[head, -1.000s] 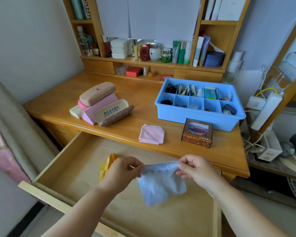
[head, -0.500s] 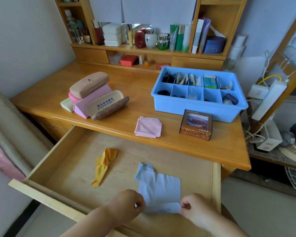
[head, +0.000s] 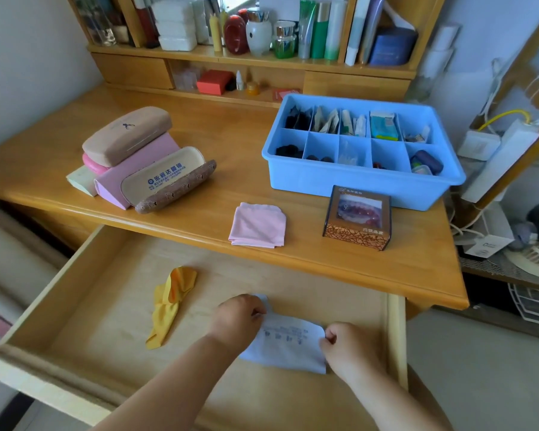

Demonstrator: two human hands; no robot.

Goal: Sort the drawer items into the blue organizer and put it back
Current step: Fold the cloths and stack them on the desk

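A light blue cloth (head: 288,345) lies folded over on the floor of the open wooden drawer (head: 84,306). My left hand (head: 238,318) pinches its upper left corner and my right hand (head: 344,346) pinches its right edge. A crumpled yellow cloth (head: 168,301) lies to the left in the drawer. The blue organizer (head: 355,178) stands on the desk at the back right, its compartments holding small items. A folded pink cloth (head: 257,225) and a small brown box (head: 358,217) sit near the desk's front edge.
Stacked glasses cases (head: 143,157) sit on the desk's left. Shelves (head: 262,57) with bottles and boxes line the back. Power strips and cables (head: 492,144) hang off a rack at the right. A bed edge (head: 0,250) is on the left.
The blue cloth, held up in the air a second ago, was laid flat in the drawer and is now folded over to half its depth. Both hands moved forward with the fold.
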